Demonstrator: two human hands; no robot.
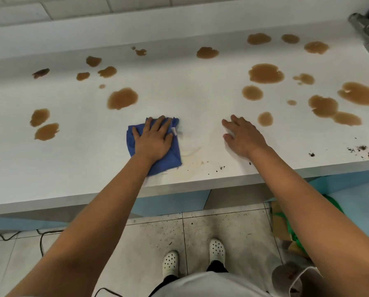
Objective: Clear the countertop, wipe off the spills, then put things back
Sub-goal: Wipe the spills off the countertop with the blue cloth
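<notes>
L hand (152, 139) lies flat w/ straight, spread fingers pressing the folded blue cloth (172, 155) onto the counter (190, 97) near its front edge, so the grip is apart, not clamped, prob. because palm weight drives a wipe better than a pinch; R hand (243, 136) rests flat & empty just R of it, fingers apart, likely as a brace. Brown spills (266, 73) sit unwiped on both sides & toward the back, w/ dark crumbs (359, 148) by the front R edge, so wiping looks barely begun. Only 1 possible container, a paper cup (295, 279) at bottom R off the counter; contents can't tell.
</notes>
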